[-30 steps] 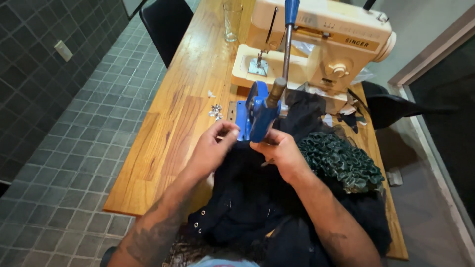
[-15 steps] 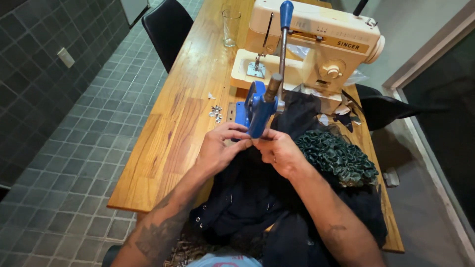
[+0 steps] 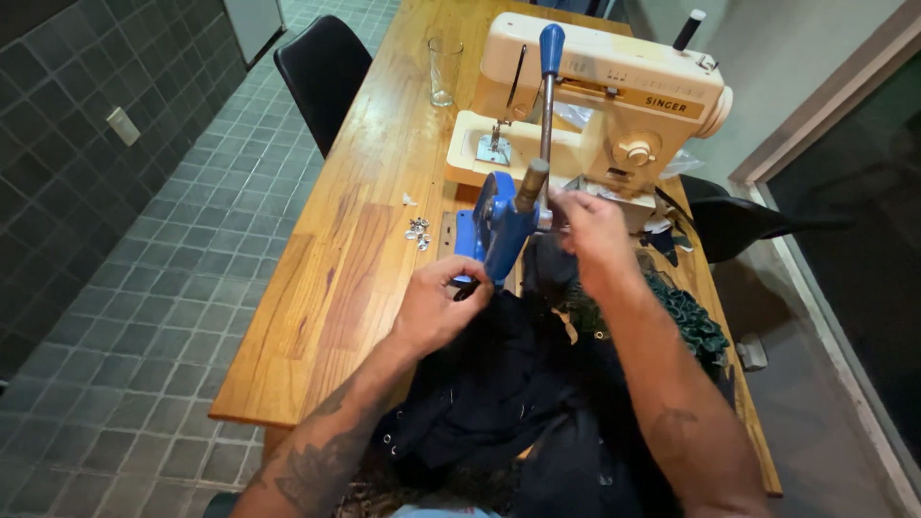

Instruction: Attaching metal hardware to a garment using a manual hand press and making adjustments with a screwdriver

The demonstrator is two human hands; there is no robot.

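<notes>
On the long wooden table (image 3: 374,192) above grey floor tiles (image 3: 144,317), the left hand (image 3: 436,307) pinches dark fabric (image 3: 508,384) under the blue press (image 3: 499,230) — the right hand (image 3: 590,230) grips its mechanism — before a cream sewing machine (image 3: 595,105).

R hand (image 3: 593,230) up to press (image 3: 504,230)

Head camera looks steeply down, near the table (image 3: 317,288).

Dark garment (image 3: 518,384) bunched under blue press (image 3: 499,230)
</notes>
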